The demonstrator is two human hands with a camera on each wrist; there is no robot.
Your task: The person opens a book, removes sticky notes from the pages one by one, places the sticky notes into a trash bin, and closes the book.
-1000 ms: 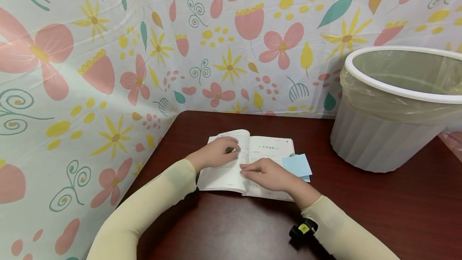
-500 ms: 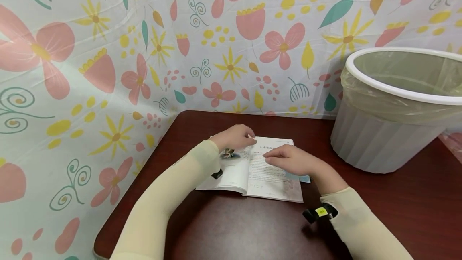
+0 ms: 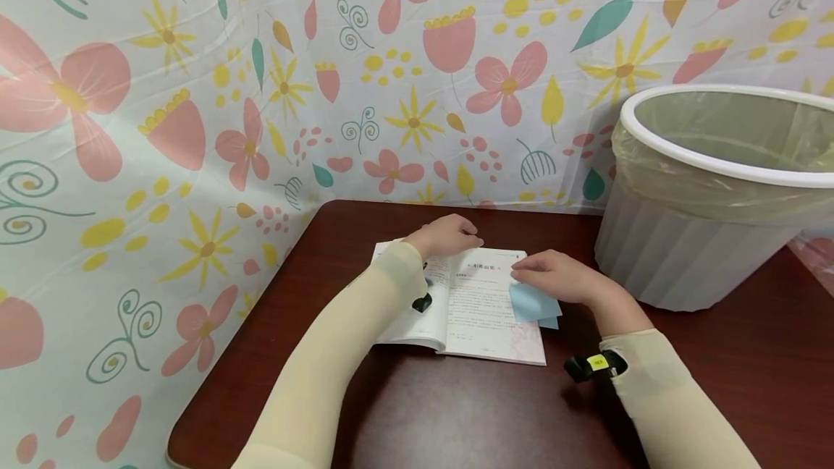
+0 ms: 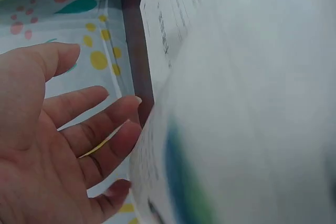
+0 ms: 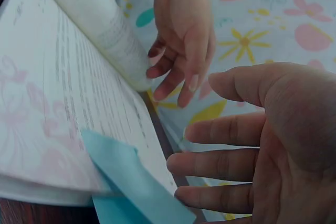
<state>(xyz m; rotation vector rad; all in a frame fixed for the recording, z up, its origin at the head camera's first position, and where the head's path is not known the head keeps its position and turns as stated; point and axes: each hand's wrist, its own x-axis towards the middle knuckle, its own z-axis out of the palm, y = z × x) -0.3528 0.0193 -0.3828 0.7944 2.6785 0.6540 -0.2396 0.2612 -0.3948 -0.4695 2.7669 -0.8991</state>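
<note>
An open book (image 3: 485, 324) with printed pages lies on the dark red table. Light blue sticky notes (image 3: 534, 302) stick out past its right edge, one overlapping another. My left hand (image 3: 449, 236) hovers by the top of the book near its spine; in the left wrist view its loosely bent fingers (image 4: 102, 135) come right up to the page edge and hold nothing. Beside the upper right edge, my right hand (image 3: 554, 275) reaches over the notes. Straight, spread fingers show in the right wrist view, above the sticky note (image 5: 126, 171), with nothing gripped.
A large white bin (image 3: 677, 252) with a plastic liner stands on the table (image 3: 456, 411) to the right. Flower-patterned cloth (image 3: 417, 93) hangs behind and along the left. Each wrist carries a black strap (image 3: 596, 364) beneath a cream sleeve.
Both hands have left the middle of the book. The left has moved up and right to the top edge; the right has slid rightward and up to the blue notes.
</note>
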